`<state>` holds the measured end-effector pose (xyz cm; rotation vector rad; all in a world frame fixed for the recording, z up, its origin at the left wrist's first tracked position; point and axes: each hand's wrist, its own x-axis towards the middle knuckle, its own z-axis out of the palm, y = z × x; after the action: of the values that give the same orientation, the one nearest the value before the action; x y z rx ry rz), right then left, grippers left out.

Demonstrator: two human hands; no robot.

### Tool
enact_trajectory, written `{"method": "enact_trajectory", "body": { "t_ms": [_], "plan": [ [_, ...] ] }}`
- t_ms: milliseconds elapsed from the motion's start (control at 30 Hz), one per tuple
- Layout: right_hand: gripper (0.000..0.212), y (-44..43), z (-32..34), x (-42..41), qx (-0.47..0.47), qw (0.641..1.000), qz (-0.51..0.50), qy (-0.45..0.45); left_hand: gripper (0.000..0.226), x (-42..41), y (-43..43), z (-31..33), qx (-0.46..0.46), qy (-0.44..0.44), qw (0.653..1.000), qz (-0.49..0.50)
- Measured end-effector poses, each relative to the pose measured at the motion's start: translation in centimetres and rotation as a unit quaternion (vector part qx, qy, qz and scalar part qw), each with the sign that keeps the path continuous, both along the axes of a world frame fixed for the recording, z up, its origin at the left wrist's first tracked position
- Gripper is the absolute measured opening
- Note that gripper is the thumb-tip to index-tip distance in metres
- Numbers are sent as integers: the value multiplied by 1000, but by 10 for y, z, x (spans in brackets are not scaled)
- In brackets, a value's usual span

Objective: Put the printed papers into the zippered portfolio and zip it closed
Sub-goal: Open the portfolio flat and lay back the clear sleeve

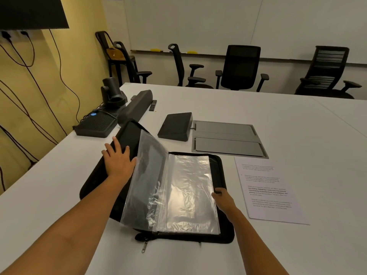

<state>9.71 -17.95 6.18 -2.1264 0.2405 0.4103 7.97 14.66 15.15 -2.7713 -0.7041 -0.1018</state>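
A black zippered portfolio (222,169) lies unzipped on the white table in front of me, its left cover tilted up. Clear plastic sleeves (184,193) fill the inside; one sleeve stands half turned at the spine. My left hand (119,157) rests flat, fingers spread, on the raised left cover (129,133). My right hand (223,197) touches the right edge of the sleeves, fingers curled at the portfolio's rim. The printed papers (268,193) lie flat on the table just right of the portfolio. A metal zipper pull (145,246) hangs at the near edge.
A dark tablet-like device (175,126) and a grey recessed cable hatch (228,138) sit behind the portfolio. A soundbar (135,106), conference camera (112,92) and black box (95,124) stand at the back left. Office chairs (240,68) line the far side.
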Motion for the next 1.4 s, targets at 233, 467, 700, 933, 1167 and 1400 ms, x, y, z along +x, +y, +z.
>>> {"method": "enact_trajectory", "body": {
  "t_ms": [233,467,700,933,1167,1400],
  "plan": [
    [44,-15,-18,20,-25,1000,18,-3,58,2,24,-22,-110,-49,993,15],
    [41,-14,-35,40,-15,1000,18,-19,43,1,48,-50,-219,-39,974,47],
    [39,-13,-47,52,-9,1000,-1,-28,17,7,44,-66,-297,-141,943,59],
    [38,-13,-53,56,-5,1000,-7,-27,24,28,-24,-19,-285,-253,924,43],
    [33,-5,-41,51,45,998,-19,-50,26,63,-121,7,-394,-109,912,-15],
    [33,18,-3,53,304,951,-47,33,44,83,-190,-9,-485,132,863,-57]
  ]
}}
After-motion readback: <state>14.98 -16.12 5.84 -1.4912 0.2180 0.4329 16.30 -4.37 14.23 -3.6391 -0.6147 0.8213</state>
